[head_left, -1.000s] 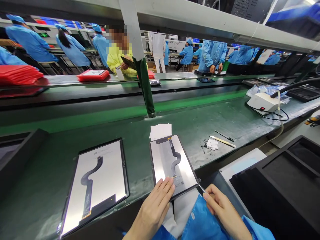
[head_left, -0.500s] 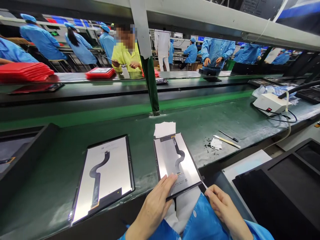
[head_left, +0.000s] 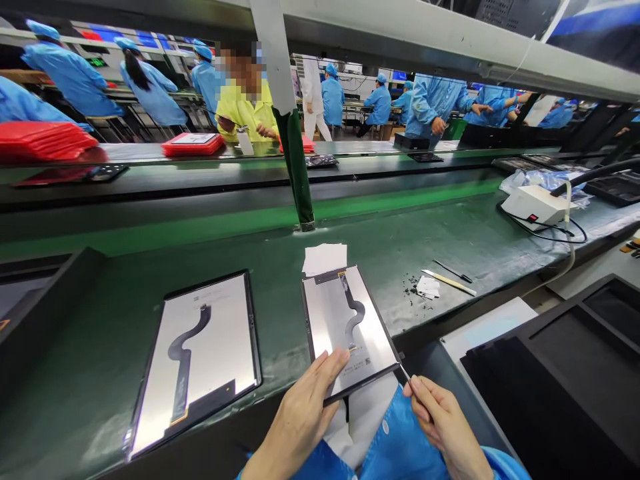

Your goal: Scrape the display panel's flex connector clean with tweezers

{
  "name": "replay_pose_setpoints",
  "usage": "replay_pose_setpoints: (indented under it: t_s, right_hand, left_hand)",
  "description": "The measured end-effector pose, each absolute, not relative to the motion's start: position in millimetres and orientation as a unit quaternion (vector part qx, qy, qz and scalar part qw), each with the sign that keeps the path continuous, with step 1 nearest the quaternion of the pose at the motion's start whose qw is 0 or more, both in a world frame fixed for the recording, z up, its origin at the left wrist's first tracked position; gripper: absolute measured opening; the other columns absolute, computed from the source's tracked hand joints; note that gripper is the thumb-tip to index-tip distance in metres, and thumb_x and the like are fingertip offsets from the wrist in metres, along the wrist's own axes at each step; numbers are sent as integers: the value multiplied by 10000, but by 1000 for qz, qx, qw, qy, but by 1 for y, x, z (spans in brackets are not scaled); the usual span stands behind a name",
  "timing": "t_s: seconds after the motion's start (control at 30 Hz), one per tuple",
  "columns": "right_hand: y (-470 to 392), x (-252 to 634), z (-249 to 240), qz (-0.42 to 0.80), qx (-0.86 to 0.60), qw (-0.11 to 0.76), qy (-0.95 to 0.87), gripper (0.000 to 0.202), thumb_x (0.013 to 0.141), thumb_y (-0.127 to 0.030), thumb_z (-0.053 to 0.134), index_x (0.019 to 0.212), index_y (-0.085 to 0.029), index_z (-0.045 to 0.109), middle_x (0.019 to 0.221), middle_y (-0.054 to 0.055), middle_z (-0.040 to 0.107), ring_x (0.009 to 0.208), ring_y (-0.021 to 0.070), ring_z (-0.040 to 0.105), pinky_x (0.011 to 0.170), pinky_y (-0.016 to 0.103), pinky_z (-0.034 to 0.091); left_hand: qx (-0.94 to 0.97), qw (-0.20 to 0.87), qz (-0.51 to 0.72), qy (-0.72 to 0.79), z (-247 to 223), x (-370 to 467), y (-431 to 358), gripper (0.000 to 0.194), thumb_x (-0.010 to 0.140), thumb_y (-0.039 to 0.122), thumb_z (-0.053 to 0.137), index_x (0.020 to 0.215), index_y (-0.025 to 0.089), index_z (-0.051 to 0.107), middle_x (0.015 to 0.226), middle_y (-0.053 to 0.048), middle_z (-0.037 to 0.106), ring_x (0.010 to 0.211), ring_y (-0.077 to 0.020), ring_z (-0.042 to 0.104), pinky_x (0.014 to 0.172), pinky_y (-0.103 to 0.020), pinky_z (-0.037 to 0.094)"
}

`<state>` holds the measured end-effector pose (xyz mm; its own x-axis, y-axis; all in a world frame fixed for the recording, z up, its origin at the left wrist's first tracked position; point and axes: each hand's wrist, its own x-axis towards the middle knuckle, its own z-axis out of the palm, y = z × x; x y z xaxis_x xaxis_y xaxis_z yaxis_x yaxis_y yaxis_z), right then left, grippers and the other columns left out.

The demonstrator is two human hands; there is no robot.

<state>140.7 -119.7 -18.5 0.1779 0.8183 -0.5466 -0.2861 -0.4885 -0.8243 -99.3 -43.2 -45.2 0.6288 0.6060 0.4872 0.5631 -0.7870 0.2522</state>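
A silver-backed screen panel (head_left: pixel 370 340) with a dark curved flex cable lies at the bench's front edge, its near end jutting over. My left hand (head_left: pixel 310 400) grips its near left edge, fingers on the silver back, thumb hidden. Near the panel's lower right corner, my right hand (head_left: pixel 430 407) pinches a thin pointed tool (head_left: pixel 405 373), its tip at the corner. Just beyond the far edge sit white paper pieces (head_left: pixel 325 259). A second panel (head_left: pixel 220 340) of the same kind lies on the left of the bench.
On the green bench (head_left: pixel 280 293) are a yellow-handled blade (head_left: pixel 450 283), a black stick (head_left: pixel 453 270), white scraps (head_left: pixel 428 287) and a white device (head_left: pixel 537 207) with cables. A black tray (head_left: pixel 555 387) is at right, another (head_left: pixel 55 300) at left. An upright post (head_left: pixel 295 167) rises beyond; people work behind.
The view has shifted slightly, moving the bench and panels a little left in the picture. My right fingers have curled a little around the tool. Behind, a person's hands have moved apart.
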Motion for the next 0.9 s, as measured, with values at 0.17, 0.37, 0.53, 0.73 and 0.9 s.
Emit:
replay_pose_setpoints:
  t_s: [0.17,0.37,0.53,0.73,0.9]
  right_hand:
    - [-123,140,-23,616,-600,471,-198,671,598,-805,719,749,-157,629,478,-121,344,356,-5,158,340,174,86]
    - [-125,142,-28,629,-580,483,-187,631,667,-771,707,781,-153,640,497,-117,348,374,-7,164,353,162,95]
    - [-123,139,-25,634,-582,482,-166,657,595,-786,741,747,-158,620,472,-124,351,356,-12,160,340,159,83]
    - [-122,137,-20,640,-583,479,-149,680,537,-798,759,719,-163,599,451,-133,335,350,-14,148,333,154,77]
    - [-124,138,-22,643,-576,484,-147,647,594,-766,758,745,-156,605,470,-128,343,365,-14,153,340,149,86]
  left_hand:
    - [905,34,281,319,-43,-100,-42,561,1062,222,305,1597,207,139,1373,-35,626,1284,-214,581,1027,-314,528]
    - [906,23,279,318,-41,-100,-41,557,1068,229,290,1599,203,126,1363,-32,634,1267,-215,597,1016,-316,534]
    - [907,10,275,319,-40,-100,-42,544,1073,238,269,1597,191,134,1360,-33,636,1255,-217,606,1011,-310,533]
    - [908,19,269,320,-42,-101,-41,562,1062,225,306,1597,198,135,1370,-45,629,1270,-216,592,1030,-305,521]
    - [908,34,268,320,-40,-102,-41,578,1060,226,322,1600,213,115,1365,-44,633,1274,-219,587,1033,-311,522]
